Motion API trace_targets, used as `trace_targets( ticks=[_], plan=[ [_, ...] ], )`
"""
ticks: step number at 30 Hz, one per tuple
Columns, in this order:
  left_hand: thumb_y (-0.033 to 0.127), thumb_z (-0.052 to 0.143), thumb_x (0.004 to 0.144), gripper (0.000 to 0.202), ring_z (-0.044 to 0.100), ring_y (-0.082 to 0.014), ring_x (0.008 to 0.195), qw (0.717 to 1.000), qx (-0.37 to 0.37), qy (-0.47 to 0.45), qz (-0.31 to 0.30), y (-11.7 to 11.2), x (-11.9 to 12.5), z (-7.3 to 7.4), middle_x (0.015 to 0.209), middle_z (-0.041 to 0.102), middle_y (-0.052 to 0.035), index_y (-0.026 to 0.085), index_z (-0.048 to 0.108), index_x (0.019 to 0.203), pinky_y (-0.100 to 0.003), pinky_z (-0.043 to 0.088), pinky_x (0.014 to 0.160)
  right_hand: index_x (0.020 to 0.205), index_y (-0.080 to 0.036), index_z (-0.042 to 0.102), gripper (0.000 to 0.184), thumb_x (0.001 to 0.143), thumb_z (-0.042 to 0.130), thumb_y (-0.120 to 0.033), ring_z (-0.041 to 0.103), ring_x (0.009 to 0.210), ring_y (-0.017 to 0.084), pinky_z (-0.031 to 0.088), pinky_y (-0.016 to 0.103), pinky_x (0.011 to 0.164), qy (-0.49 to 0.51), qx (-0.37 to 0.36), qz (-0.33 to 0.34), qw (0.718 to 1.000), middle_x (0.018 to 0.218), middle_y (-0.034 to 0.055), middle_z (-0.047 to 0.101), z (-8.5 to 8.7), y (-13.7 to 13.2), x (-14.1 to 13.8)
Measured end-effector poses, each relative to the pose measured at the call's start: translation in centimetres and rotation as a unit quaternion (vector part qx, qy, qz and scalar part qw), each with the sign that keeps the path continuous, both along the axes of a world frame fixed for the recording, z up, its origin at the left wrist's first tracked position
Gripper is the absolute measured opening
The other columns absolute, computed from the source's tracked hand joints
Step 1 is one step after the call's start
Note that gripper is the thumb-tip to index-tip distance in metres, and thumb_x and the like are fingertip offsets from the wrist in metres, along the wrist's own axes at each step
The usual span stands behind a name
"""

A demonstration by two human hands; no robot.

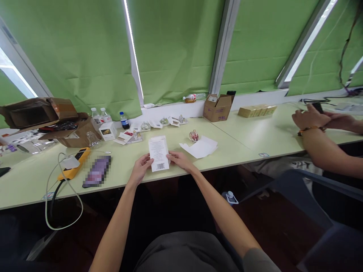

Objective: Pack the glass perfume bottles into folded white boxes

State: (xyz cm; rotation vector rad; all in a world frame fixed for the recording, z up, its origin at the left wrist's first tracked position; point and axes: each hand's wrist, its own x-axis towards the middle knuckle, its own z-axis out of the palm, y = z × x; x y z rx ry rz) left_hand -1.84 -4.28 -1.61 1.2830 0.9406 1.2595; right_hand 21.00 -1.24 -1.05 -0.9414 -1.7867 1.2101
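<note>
My left hand [141, 169] and my right hand [179, 159] both hold a small white box [158, 153] with printed text and a barcode, standing near the front edge of the pale green table [241, 143]. The left fingers pinch its lower left side and the right fingers press its lower right side. Just to the right lie a flat white unfolded carton [200, 146] and a small round glass bottle with a pink inside [194, 135].
A phone [97, 171], a yellow power strip [75, 163] with a white cable and open cardboard boxes [39, 112] sit at left. Water bottles [124, 120], small white boxes [107, 131] and glass bottles line the back. A brown box [217, 107] stands by the window. Another person's hands [314, 119] rest at right.
</note>
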Motion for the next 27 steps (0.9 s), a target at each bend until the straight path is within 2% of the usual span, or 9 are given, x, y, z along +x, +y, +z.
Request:
trace_targets(
  ticks=[3, 8, 16, 20, 27],
  plan=[
    [0.041, 0.07, 0.075, 0.058, 0.061, -0.0272, 0.106, 1.0, 0.0, -0.01, 0.011, 0.01, -0.01, -0.01, 0.119, 0.063, -0.0137, 0.017, 0.056, 0.125, -0.042, 0.051, 0.087, 0.129, -0.02, 0.057, 0.061, 0.081, 0.056, -0.058, 0.058, 0.07, 0.018, 0.046, 0.031, 0.065, -0.002, 0.002, -0.023, 1.0, 0.086, 0.0051, 0.07, -0.1, 0.05, 0.0],
    [0.042, 0.07, 0.074, 0.057, 0.062, -0.0265, 0.105, 0.999, 0.012, -0.019, 0.034, 0.0, 0.13, -0.01, 0.116, 0.064, -0.0138, 0.016, 0.057, 0.123, -0.041, 0.051, 0.087, 0.126, -0.019, 0.059, 0.061, 0.079, 0.06, -0.058, 0.059, 0.072, 0.018, 0.046, 0.03, 0.066, 0.008, -0.008, -0.001, 1.0, 0.087, 0.0062, 0.07, -0.02, 0.02, -0.17],
    [0.039, 0.072, 0.073, 0.057, 0.059, -0.0277, 0.111, 1.0, 0.0, -0.021, 0.008, -0.14, 0.15, 0.36, 0.12, 0.063, -0.0131, 0.016, 0.057, 0.124, -0.042, 0.049, 0.091, 0.129, -0.021, 0.057, 0.064, 0.075, 0.067, -0.053, 0.062, 0.074, 0.019, 0.047, 0.03, 0.067, 0.018, -0.02, 0.013, 1.0, 0.083, 0.0041, 0.07, -0.33, 0.17, 0.0],
    [0.04, 0.069, 0.076, 0.053, 0.061, -0.0277, 0.108, 0.999, -0.011, -0.024, -0.021, -0.2, 0.24, 0.48, 0.12, 0.064, -0.0126, 0.016, 0.059, 0.121, -0.044, 0.049, 0.092, 0.127, -0.02, 0.058, 0.064, 0.074, 0.068, -0.052, 0.063, 0.075, 0.02, 0.048, 0.031, 0.069, 0.009, -0.033, 0.001, 0.999, 0.084, 0.0049, 0.071, -0.36, 0.2, -0.02],
    [0.037, 0.071, 0.075, 0.052, 0.062, -0.0272, 0.106, 1.0, -0.014, -0.012, -0.024, -0.12, 0.17, 0.39, 0.115, 0.066, -0.0144, 0.014, 0.058, 0.119, -0.044, 0.048, 0.093, 0.121, -0.024, 0.063, 0.052, 0.079, 0.061, -0.054, 0.062, 0.102, 0.025, 0.049, 0.036, 0.088, 0.03, -0.015, 0.018, 0.999, 0.112, 0.0058, 0.067, 0.09, -0.1, -0.09]
  ],
)
